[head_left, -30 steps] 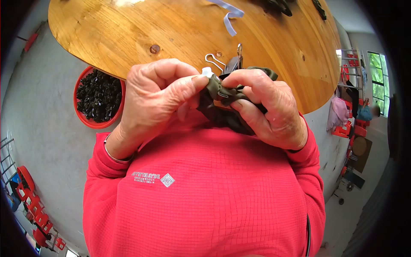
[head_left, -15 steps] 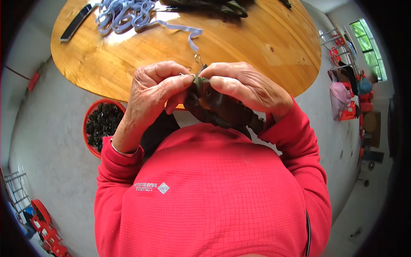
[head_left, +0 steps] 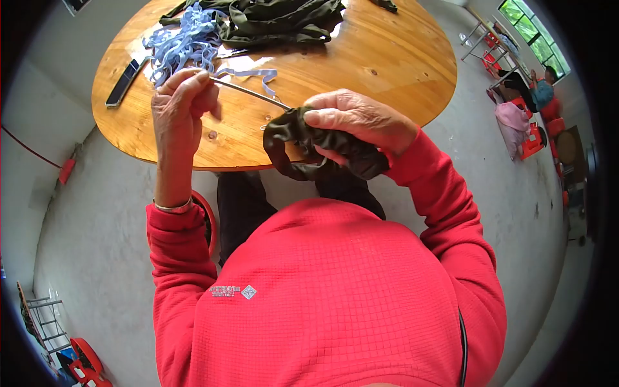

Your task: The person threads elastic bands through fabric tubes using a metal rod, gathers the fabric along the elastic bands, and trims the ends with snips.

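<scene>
My left hand [head_left: 184, 97] is raised over the left part of the table, thumb and fingers pinched on one end of a thin grey rod-like piece [head_left: 251, 92]. It runs straight down to the right into a gathered ring of dark green fabric [head_left: 284, 151]; whether it is a stiff rod or a taut cord I cannot tell. My right hand [head_left: 361, 119] is closed on the ring's upper right, thumb on top, with bunched cloth under the fingers. The ring hangs at the table's near edge. Small wire loops show beside it, partly hidden.
On the round wooden table [head_left: 387, 71] lie a heap of light blue elastic [head_left: 187, 42], dark green cloth [head_left: 284, 22] and a dark flat bar [head_left: 122, 84]. A red tub [head_left: 205, 216] stands below my left forearm. Another person [head_left: 545, 90] sits at the far right near a window.
My left hand has moved up and left, away from my right hand, drawing out the thin grey piece. The fabric ring now hangs more openly, and the view has shifted, showing more green cloth.
</scene>
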`<action>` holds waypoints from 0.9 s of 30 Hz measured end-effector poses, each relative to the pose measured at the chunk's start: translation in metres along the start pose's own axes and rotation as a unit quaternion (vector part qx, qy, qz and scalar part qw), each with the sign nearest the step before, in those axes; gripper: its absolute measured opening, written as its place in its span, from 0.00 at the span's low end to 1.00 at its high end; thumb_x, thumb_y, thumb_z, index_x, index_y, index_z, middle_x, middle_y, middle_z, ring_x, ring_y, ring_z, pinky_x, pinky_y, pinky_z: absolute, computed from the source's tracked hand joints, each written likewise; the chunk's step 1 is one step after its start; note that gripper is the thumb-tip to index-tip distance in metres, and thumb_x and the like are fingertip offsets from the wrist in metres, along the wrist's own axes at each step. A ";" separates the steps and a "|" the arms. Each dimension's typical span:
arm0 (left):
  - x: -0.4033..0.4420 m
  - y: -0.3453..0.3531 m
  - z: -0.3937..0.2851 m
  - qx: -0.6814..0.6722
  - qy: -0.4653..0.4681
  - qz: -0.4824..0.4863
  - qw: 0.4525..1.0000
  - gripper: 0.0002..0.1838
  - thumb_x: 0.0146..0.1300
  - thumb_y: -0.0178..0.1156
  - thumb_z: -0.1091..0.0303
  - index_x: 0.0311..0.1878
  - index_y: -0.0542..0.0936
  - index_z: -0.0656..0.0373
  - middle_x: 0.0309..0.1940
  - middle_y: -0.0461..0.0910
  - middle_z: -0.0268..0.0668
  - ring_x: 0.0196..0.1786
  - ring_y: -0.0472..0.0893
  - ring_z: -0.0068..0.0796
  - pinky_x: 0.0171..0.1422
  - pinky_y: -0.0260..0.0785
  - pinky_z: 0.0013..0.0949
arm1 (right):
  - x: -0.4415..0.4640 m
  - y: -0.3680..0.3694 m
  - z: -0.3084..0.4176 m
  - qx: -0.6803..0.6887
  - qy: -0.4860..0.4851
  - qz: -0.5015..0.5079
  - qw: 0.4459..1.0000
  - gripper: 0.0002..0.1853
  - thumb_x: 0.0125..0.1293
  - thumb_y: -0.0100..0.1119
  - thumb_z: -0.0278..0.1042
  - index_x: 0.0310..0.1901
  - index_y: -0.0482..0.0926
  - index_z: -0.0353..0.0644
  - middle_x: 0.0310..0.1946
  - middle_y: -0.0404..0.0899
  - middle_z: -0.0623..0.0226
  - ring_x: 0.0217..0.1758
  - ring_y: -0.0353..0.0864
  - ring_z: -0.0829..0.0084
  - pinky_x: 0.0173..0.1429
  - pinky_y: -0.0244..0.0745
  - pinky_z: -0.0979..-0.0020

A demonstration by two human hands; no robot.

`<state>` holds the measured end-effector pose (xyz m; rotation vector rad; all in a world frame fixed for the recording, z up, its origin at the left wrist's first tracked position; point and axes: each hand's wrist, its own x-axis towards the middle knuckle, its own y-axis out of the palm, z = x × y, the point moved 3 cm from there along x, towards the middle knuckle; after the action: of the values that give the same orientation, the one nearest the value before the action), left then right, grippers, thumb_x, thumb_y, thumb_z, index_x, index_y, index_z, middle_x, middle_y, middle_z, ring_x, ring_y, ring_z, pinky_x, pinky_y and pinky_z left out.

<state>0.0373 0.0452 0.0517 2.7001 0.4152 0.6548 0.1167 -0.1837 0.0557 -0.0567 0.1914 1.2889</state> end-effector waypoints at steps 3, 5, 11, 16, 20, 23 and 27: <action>0.012 0.006 0.015 -0.026 -0.056 -0.028 0.998 0.13 0.66 0.54 0.65 0.40 0.77 0.69 0.29 0.81 0.46 0.32 0.84 0.35 0.31 0.77 0.29 | 0.016 0.003 0.006 -0.085 -0.056 -0.060 0.993 0.13 0.70 0.49 0.41 0.37 0.75 0.38 0.20 0.73 0.73 0.17 0.71 0.84 0.21 0.68 0.81; 0.013 0.023 0.022 -0.003 -0.102 -0.047 0.994 0.15 0.67 0.53 0.63 0.41 0.76 0.69 0.32 0.82 0.47 0.34 0.84 0.38 0.35 0.79 0.31 | 0.026 0.007 0.013 -0.156 -0.083 -0.111 0.978 0.12 0.70 0.49 0.39 0.36 0.74 0.39 0.22 0.74 0.73 0.19 0.71 0.86 0.21 0.67 0.83; 0.049 0.003 0.026 -0.136 -0.120 -0.135 0.974 0.13 0.69 0.49 0.65 0.37 0.75 0.66 0.26 0.79 0.41 0.28 0.81 0.37 0.32 0.75 0.35 | 0.029 0.013 0.000 0.067 -0.060 -0.003 0.996 0.18 0.68 0.51 0.47 0.46 0.69 0.39 0.26 0.79 0.61 0.15 0.71 0.81 0.20 0.65 0.82; 0.070 -0.020 0.029 -0.204 -0.097 -0.178 0.958 0.10 0.69 0.46 0.68 0.36 0.73 0.64 0.23 0.76 0.38 0.25 0.77 0.35 0.34 0.74 0.38 | 0.029 0.018 -0.008 -0.031 -0.072 -0.038 0.996 0.11 0.68 0.52 0.40 0.39 0.69 0.41 0.15 0.69 0.73 0.12 0.60 0.87 0.15 0.54 0.81; 0.093 -0.065 0.020 -0.242 -0.073 -0.218 0.943 0.08 0.67 0.46 0.71 0.35 0.72 0.63 0.20 0.73 0.36 0.22 0.75 0.33 0.29 0.72 0.37 | 0.006 0.032 -0.008 -0.165 -0.117 -0.128 0.971 0.09 0.66 0.53 0.33 0.41 0.71 0.36 0.15 0.68 0.73 0.17 0.67 0.85 0.21 0.63 0.79; 0.096 -0.070 0.025 -0.229 -0.099 -0.212 0.945 0.08 0.66 0.47 0.70 0.33 0.72 0.63 0.21 0.75 0.39 0.23 0.75 0.34 0.30 0.72 0.37 | -0.007 0.038 -0.009 -0.229 -0.132 -0.130 0.956 0.13 0.66 0.54 0.34 0.48 0.72 0.35 0.22 0.73 0.70 0.22 0.72 0.83 0.25 0.68 0.77; 0.092 -0.024 0.031 -0.202 -0.091 -0.194 0.956 0.10 0.68 0.46 0.67 0.37 0.74 0.64 0.24 0.77 0.39 0.26 0.78 0.38 0.32 0.75 0.40 | 0.012 0.005 -0.013 -0.093 -0.118 -0.059 0.987 0.20 0.68 0.53 0.44 0.53 0.70 0.37 0.31 0.79 0.66 0.30 0.78 0.81 0.34 0.72 0.80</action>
<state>0.1258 0.0913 0.0523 2.1823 0.6588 0.3292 0.1135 -0.1723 0.0414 -0.0718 -0.1342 1.1818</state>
